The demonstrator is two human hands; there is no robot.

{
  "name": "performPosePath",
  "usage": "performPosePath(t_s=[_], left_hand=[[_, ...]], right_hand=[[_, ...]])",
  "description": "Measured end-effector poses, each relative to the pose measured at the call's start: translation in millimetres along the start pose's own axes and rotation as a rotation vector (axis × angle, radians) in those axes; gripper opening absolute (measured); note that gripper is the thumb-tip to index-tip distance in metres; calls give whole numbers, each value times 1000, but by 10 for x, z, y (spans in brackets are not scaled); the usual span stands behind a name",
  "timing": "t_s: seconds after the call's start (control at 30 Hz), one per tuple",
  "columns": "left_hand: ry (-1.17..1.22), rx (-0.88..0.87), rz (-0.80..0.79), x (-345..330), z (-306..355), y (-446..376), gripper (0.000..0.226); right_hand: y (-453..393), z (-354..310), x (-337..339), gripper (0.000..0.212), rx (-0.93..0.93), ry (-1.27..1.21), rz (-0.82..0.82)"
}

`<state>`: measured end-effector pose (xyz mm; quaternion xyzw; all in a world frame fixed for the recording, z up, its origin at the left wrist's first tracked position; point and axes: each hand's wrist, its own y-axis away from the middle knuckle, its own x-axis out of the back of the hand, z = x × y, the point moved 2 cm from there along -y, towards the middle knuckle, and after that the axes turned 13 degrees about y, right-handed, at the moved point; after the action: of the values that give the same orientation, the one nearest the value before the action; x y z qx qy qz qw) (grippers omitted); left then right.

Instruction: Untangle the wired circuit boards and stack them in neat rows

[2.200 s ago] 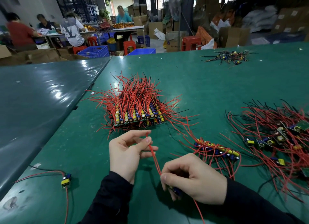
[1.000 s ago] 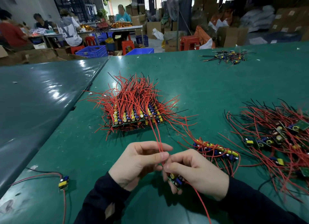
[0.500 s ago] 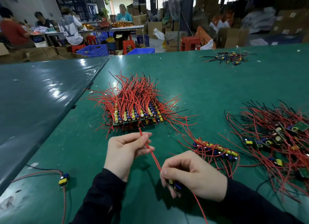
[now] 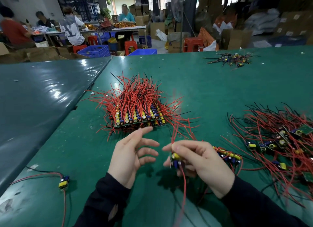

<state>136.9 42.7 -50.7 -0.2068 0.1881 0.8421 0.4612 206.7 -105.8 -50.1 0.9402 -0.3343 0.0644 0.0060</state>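
right hand (image 4: 201,160): raised above the green table (image 4: 211,84), fingers pinching a small circuit board (image 4: 176,160), red wires up and down | left hand (image 4: 131,154): beside it, fingers spread, holding nothing | stacked boards (image 4: 138,116): just beyond

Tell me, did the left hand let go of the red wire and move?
Yes. The left hand no longer pinches the red wire; its fingers are spread open, nearer the neat stack, while the right hand holds the board.
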Motion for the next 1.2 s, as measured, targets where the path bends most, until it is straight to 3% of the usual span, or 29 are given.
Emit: performPosePath(t_s=[0.13,0.27,0.3,0.4,0.53,0.67,0.7,0.8,0.93,1.0,1.07,1.2], left_hand=[[-190,166,-148,-84,-159,61,26],[-297,216,-371,-180,-265,146,7],[-282,181,-376,-197,-262,153,15],[-116,54,-271,-215,-213,121,28],[-26,-93,-134,-157,-137,69,15],[84,-87,-66,-83,-104,20,11],[82,-91,-65,-66,-104,11,11],[-23,-139,-99,-52,-110,7,14],[-265,-260,-123,-72,-136,32,9],[-343,-308,-128,-79,-148,33,13],[-361,-330,-140,-90,-145,34,10],[-390,-386,-138,-86,-133,38,16]], right_hand=[[-28,16,95,16,11,-51,238],[-26,20,87,9,-6,-107,295],[-27,22,83,9,-6,-115,302],[-23,13,92,10,20,-123,321],[-13,0,73,5,62,-122,308],[-12,-8,48,6,94,-54,198],[-17,9,54,19,101,-31,174],[-17,5,91,41,80,-66,135],[-60,21,113,8,5,-138,178],[-69,71,97,39,-64,-85,164],[-82,121,62,48,-119,-7,136],[-79,182,24,14,-95,79,73]])
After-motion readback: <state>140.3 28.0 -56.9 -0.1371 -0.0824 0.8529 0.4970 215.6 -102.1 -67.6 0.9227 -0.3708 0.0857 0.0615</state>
